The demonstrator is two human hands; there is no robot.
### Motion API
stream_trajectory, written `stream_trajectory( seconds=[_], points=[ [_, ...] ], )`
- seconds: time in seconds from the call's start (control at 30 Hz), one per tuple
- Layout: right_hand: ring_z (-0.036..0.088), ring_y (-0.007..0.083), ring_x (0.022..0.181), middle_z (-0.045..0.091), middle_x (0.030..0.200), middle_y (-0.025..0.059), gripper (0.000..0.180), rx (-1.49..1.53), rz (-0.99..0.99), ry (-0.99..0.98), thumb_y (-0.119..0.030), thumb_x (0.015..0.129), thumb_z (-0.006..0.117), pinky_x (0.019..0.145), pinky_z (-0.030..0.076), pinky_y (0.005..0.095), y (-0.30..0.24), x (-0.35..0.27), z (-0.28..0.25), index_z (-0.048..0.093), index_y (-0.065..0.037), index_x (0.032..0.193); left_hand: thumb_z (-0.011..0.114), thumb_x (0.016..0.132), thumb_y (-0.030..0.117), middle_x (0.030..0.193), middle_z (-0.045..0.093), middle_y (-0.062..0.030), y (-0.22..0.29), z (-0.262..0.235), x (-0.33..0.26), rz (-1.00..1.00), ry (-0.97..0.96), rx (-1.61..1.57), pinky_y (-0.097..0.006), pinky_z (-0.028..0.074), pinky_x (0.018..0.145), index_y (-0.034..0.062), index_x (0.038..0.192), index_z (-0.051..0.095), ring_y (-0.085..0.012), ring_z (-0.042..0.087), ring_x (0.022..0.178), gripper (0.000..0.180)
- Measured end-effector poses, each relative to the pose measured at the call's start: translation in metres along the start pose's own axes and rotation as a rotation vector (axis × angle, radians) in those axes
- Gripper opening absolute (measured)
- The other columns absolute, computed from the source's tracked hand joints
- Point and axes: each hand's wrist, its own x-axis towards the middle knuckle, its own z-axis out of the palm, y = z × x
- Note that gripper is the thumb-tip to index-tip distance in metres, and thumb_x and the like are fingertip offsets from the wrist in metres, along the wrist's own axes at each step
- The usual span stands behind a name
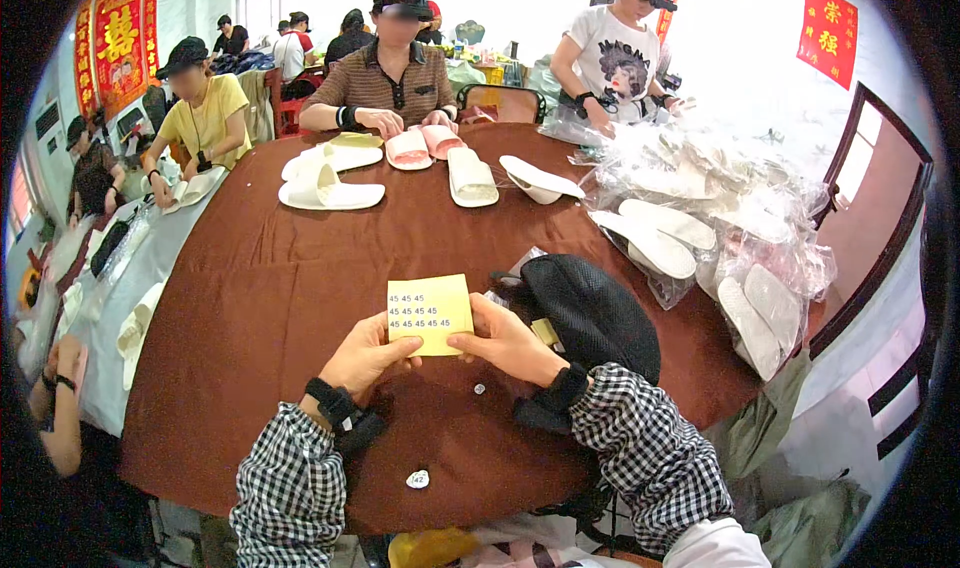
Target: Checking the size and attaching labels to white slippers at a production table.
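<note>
- Nearest me, a small white round sticker (417,479) lies on the brown-covered table (270,368), between my black-and-white checked sleeves (285,478).
- My left hand (365,358) pinches the lower left corner of a yellow sheet (428,303), thumb in front.
- My right hand (512,346) pinches the sheet's right edge the same way, thumb across its lower corner.
- The sheet is between my hands, its face toward me, with rows of dark printed figures.
- Just beside my right hand, on the table, sits a black mesh cap (600,318).
- Farther right, white slippers in clear bags (660,246) lie heaped.
- Toward the far edge are loose white slippers (335,196) and two pink slippers (408,152).
- Across from me, a co-worker in a striped brown shirt (392,80) has both hands at the pink pair.
</note>
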Motion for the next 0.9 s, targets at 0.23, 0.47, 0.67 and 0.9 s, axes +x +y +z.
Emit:
stream_trajectory(
  seconds=[0.23, 0.47, 0.67, 0.9],
  points=[
    [0.064, 0.0156, 0.089, 0.066, 0.1, 0.0129, 0.044, -0.237, -0.023, 0.019, -0.012, 0.09, 0.064, 0.075, 0.052, 0.0294, -0.018, -0.002, 0.002, 0.045, 0.003, 0.126, 0.063, 0.09, 0.009, 0.098, 0.065, -0.0031, 0.0, 0.001, 0.003, 0.025, -0.009, 0.015, -0.022, 0.049, 0.067, 0.0009, 0.113, 0.056, -0.0071, 0.058, 0.073, 0.025],
    [0.066, 0.0191, 0.082, 0.069, 0.092, 0.0146, 0.027, -0.579, -0.073, 0.05, -0.016, 0.09, 0.063, 0.075, 0.053, 0.0316, -0.073, 0.02, -0.075, 0.062, 0.002, 0.109, 0.062, 0.091, 0.009, 0.097, 0.066, -0.0047, -0.01, -0.012, 0.006, -0.012, 0.11, 0.032, -0.023, 0.05, 0.068, 0.0, 0.113, 0.054, -0.0089, 0.06, 0.075, 0.025],
    [0.066, 0.0304, 0.086, 0.067, 0.089, 0.0188, 0.028, -0.984, -0.024, 0.2, -0.02, 0.083, 0.063, 0.079, 0.051, 0.038, -0.046, 0.059, -0.189, 0.066, 0.003, 0.099, 0.063, 0.09, 0.009, 0.096, 0.065, -0.0064, -0.006, -0.008, 0.008, -0.043, 0.156, 0.051, -0.025, 0.05, 0.066, -0.0004, 0.11, 0.054, -0.0108, 0.06, 0.074, 0.024],
    [0.052, 0.0371, 0.115, 0.05, 0.128, 0.0198, 0.057, -1.31, -0.031, 0.203, -0.014, 0.076, 0.07, 0.094, 0.047, 0.0422, 0.023, 0.101, -0.26, 0.047, -0.001, 0.127, 0.061, 0.091, 0.007, 0.096, 0.064, -0.008, -0.003, -0.012, 0.006, -0.133, 0.235, -0.109, -0.025, 0.053, 0.066, 0.0002, 0.111, 0.053, -0.0115, 0.061, 0.073, 0.023]
  ],
)
